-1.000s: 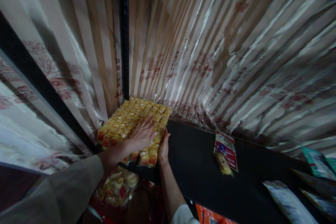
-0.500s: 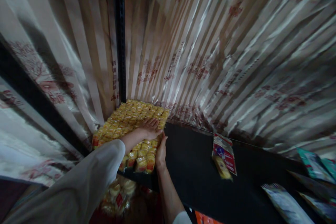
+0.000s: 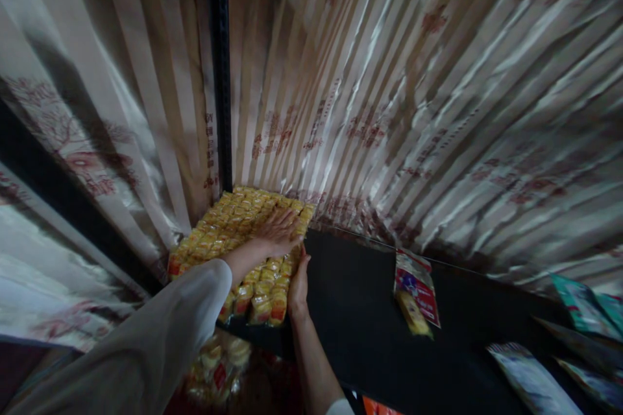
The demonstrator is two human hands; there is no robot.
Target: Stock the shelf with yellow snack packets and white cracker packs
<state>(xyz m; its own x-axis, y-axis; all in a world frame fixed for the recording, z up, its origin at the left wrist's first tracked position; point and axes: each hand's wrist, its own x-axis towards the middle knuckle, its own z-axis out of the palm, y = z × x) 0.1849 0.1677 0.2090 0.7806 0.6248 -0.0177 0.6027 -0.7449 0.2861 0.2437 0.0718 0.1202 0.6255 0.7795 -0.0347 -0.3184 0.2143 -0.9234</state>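
left hand (image 3: 279, 233) shifted rightward, flat on glossy, lumpy yellow packs (image 3: 228, 224)

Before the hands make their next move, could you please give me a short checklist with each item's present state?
1. Left hand flat on top of the yellow packs: ok.
2. Right hand against the packs' right side: ok.
3. Packs' back corner near the post: ok.
4. Red bag apart from the right hand: ok.
5. Whole front edge of the packs in view: not ok; the left sleeve covers part.
6. Right fingers under the packs: cannot tell.
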